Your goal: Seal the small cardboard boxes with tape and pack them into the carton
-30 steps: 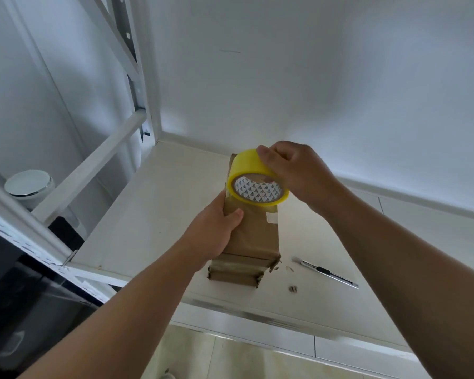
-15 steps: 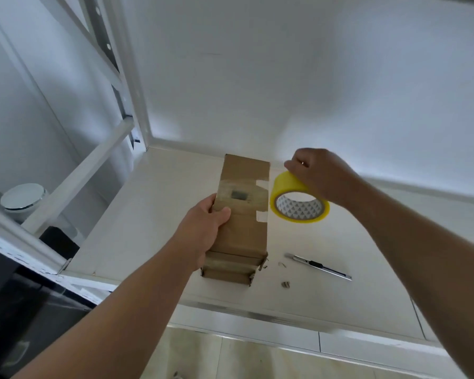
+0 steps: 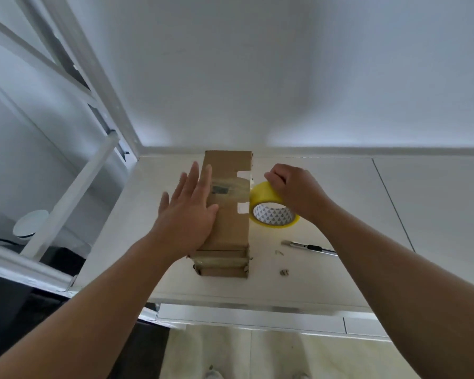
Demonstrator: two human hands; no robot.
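Cardboard box (image 3: 227, 222) lies lengthwise on the tabletop (image 3: 348, 176), its near end close to the front edge. Utility knife (image 3: 309, 247) lies to its right, apart. Left hand (image 3: 188, 217) is palm down over the box's left edge, fingers (image 3: 193, 176) straight and spread, holding nothing. Farther back, the right hand (image 3: 293, 190), fingers curled, grips the yellow tape roll (image 3: 263, 195), which touches the box's right side.

Rested left hand (image 3: 188, 212) flat on cardboard box (image 3: 230, 228) top; gripped yellow tape roll (image 3: 262, 194) in right hand (image 3: 296, 192), touching box's right edge.
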